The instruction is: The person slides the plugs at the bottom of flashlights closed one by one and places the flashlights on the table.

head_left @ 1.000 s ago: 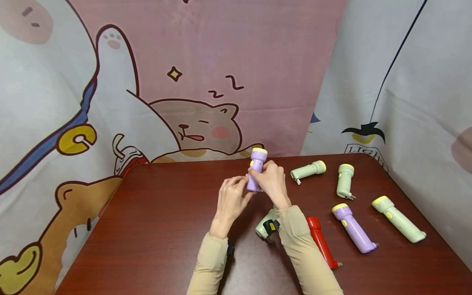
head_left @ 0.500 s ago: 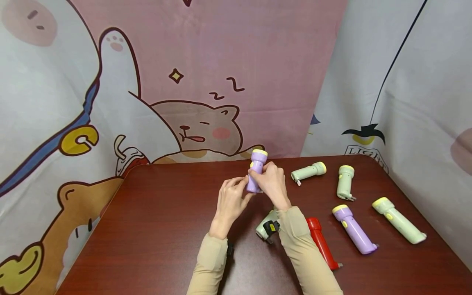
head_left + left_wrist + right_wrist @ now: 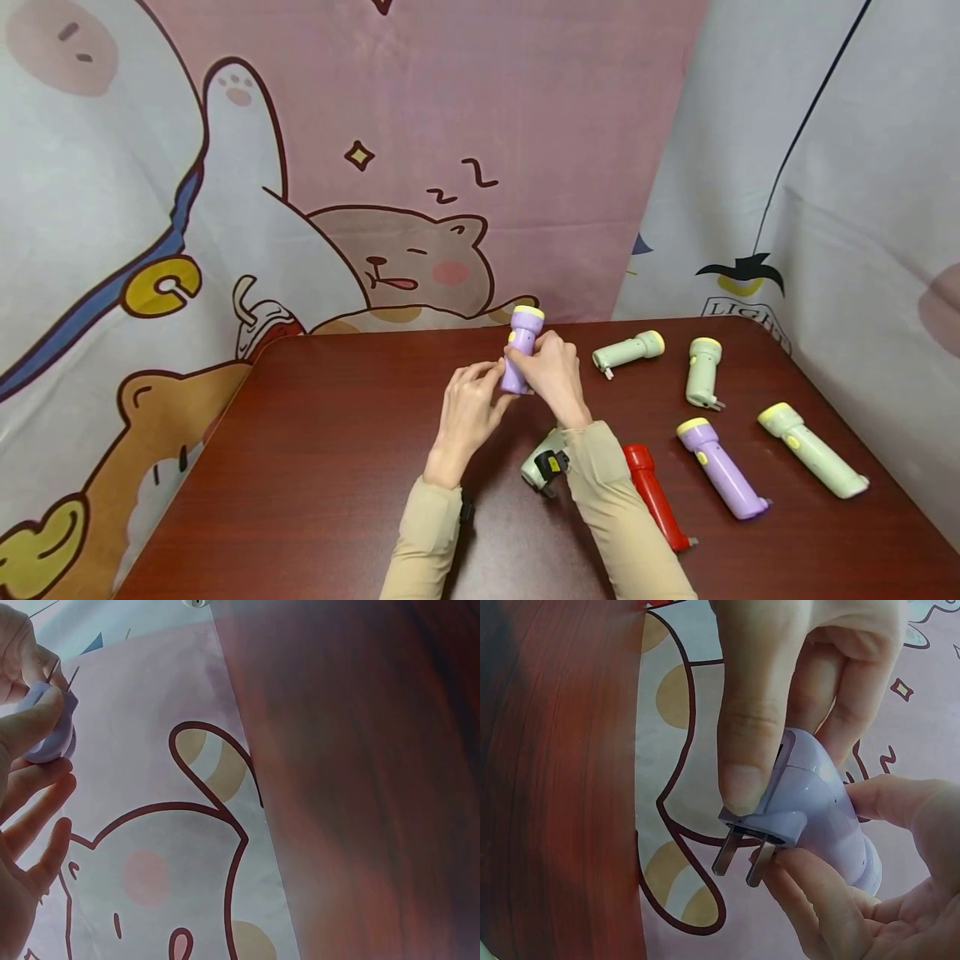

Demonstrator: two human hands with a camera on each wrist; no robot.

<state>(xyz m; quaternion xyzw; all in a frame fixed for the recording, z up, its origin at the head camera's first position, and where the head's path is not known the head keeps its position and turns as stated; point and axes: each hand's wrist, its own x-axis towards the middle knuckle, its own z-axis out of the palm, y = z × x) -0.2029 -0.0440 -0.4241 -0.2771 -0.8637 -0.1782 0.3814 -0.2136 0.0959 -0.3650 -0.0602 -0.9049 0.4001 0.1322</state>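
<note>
A short purple flashlight (image 3: 524, 327) with a yellow rim is held up, head end up, over the far part of the table. My right hand (image 3: 553, 375) grips it from the right side. In the right wrist view, that hand's thumb lies on the edge of the plug part, where two metal prongs (image 3: 759, 862) stick out of the flashlight's end. My left hand (image 3: 467, 417) pinches the flashlight's body from the left, near the bottom. The left wrist view shows its thumb on the purple flashlight (image 3: 52, 742), its lower fingers spread.
Around the right side of the brown table (image 3: 337, 450) lie pale green flashlights (image 3: 628, 352), a second purple flashlight (image 3: 723, 469) and a red flashlight (image 3: 654, 497). Another green flashlight (image 3: 538, 467) is partly covered by the right wrist. A printed cloth (image 3: 570, 167) hangs behind the table.
The head view has tipped very slightly, so the scene sits a little lower. Both hands and the purple flashlight keep the same hold.
</note>
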